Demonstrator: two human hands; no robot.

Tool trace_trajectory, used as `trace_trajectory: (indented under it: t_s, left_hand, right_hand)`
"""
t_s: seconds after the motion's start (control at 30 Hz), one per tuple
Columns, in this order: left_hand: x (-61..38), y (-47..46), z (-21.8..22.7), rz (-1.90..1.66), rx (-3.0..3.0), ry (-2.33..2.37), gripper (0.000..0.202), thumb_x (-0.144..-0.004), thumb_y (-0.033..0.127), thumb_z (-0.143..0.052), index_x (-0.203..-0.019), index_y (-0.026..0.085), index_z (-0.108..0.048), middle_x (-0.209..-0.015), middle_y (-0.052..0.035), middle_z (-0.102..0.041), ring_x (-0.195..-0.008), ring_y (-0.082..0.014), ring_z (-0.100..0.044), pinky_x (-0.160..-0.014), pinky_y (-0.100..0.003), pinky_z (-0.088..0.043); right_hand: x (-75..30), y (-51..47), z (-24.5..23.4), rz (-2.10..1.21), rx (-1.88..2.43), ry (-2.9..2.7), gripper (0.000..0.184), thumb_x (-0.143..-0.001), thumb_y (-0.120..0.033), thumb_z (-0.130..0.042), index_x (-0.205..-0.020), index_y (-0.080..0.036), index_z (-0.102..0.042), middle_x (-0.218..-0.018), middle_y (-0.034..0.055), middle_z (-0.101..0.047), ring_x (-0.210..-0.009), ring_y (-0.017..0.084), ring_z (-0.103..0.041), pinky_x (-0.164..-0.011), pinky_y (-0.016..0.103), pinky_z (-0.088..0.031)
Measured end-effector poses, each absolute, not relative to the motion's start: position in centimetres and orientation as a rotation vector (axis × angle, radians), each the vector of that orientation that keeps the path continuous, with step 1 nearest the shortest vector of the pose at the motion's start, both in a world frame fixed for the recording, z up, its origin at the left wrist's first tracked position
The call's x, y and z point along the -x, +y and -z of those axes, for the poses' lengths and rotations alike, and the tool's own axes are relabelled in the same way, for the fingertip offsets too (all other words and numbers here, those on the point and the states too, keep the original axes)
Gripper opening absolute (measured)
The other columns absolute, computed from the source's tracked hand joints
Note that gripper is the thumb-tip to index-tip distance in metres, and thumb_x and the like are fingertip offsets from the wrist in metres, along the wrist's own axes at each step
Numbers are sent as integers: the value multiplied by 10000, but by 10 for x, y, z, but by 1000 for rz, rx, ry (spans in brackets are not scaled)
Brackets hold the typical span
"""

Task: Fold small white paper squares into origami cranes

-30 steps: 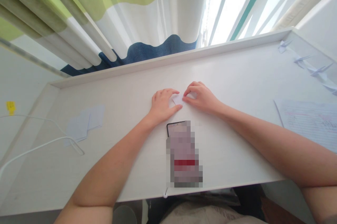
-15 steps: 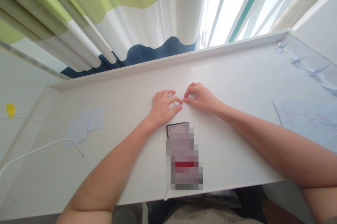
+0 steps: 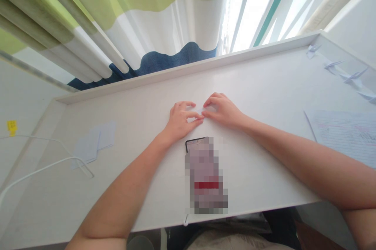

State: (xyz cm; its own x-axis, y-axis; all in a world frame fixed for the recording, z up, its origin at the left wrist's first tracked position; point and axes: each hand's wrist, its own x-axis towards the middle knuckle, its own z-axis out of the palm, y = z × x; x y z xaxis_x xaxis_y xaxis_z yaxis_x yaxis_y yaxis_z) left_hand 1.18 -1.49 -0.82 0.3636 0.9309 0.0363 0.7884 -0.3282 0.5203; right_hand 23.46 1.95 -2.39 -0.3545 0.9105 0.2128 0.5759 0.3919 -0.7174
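Observation:
Both my hands rest on a white desk point(image 3: 264, 81), fingertips meeting over a small piece of pale folded paper point(image 3: 205, 110). My left hand point(image 3: 179, 120) pinches its left side with fingers curled. My right hand point(image 3: 222, 110) presses down on the right side, fingers bent over it. Most of the paper is hidden under the fingers. A phone point(image 3: 205, 173) lies flat on the desk just below my hands.
A small stack of pale paper squares point(image 3: 92, 144) lies at the left. A white cable point(image 3: 44, 166) runs across the left end. A lined sheet point(image 3: 345, 134) sits at the right, with several folded paper shapes point(image 3: 349, 74) along the right rim. Curtains hang behind.
My left fingers have closed in over the paper toward my right fingertips, covering more of it. Both arms stay in place.

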Motion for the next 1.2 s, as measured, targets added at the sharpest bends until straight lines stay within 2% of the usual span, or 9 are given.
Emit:
trace_trajectory:
  t_s: [0.13,0.23,0.4,0.53,0.6,0.73,0.83,0.97,1.2]
  left_hand:
    - [-9,-12,8,-468,-2243,1471,105,-958,404,-772,-1008,412,-863,-1449,-4,-644,-1416,-284,-474,-1281,-548,-329]
    - [-6,-10,8,-488,-2268,1456,129,-972,391,-748,-1041,413,-856,-1422,4,-672,-1392,-275,-505,-1274,-543,-327]
    - [-5,-6,9,-588,-2177,1500,252,-930,327,-745,-1176,333,-796,-1379,-17,-728,-1373,-271,-558,-1261,-519,-359]
    - [-5,-3,10,-657,-2090,1519,269,-964,175,-556,-1079,279,-776,-1312,-16,-766,-1341,-239,-600,-1243,-480,-401]
    - [-6,-3,10,-649,-2080,1532,274,-943,141,-534,-1012,271,-765,-1309,-17,-761,-1340,-240,-598,-1242,-480,-403]
    - [-6,-7,10,-586,-2161,1527,34,-906,265,-688,-906,261,-722,-1369,-27,-714,-1372,-281,-552,-1259,-526,-358]
    - [-6,-8,10,-547,-2166,1512,90,-909,334,-731,-873,256,-705,-1397,-32,-691,-1394,-293,-523,-1261,-541,-343]
    - [-7,-7,10,-542,-2122,1536,127,-935,342,-715,-841,256,-712,-1393,-27,-691,-1388,-288,-528,-1270,-539,-338]
    - [-12,-4,9,-567,-2051,1615,70,-892,320,-753,-919,261,-727,-1391,-27,-690,-1347,-291,-567,-1230,-524,-404]
  right_hand:
    - [-235,19,29,-667,1283,-2143,283,-880,-287,-755,-1161,-247,-763,-1181,114,-686,-1173,346,-605,-1064,547,-503]
    - [-239,21,27,-705,1254,-2188,320,-897,-275,-740,-1215,-280,-779,-1229,114,-670,-1205,352,-590,-1120,585,-476]
    - [-247,25,23,-832,1173,-2230,338,-866,-235,-747,-1194,-289,-811,-1317,112,-664,-1305,361,-565,-1191,602,-441]
    - [-248,25,23,-842,1179,-2207,335,-853,-223,-750,-1173,-291,-822,-1334,111,-668,-1319,363,-567,-1204,611,-436]
    - [-247,24,24,-844,1184,-2198,328,-855,-225,-744,-1166,-294,-821,-1340,109,-671,-1318,364,-569,-1200,617,-439]
    - [-245,21,23,-801,1193,-2188,295,-885,-223,-697,-1152,-279,-812,-1322,108,-689,-1304,366,-578,-1191,618,-438]
    - [-243,19,24,-759,1201,-2190,275,-899,-216,-666,-1137,-260,-796,-1306,111,-699,-1284,365,-588,-1174,606,-444]
    - [-242,19,26,-759,1198,-2164,253,-881,-206,-665,-1104,-271,-767,-1271,94,-710,-1278,352,-585,-1143,571,-461]
    - [-241,20,25,-766,1203,-2138,173,-853,-219,-694,-1014,-272,-725,-1145,83,-731,-1213,343,-587,-1077,538,-486]
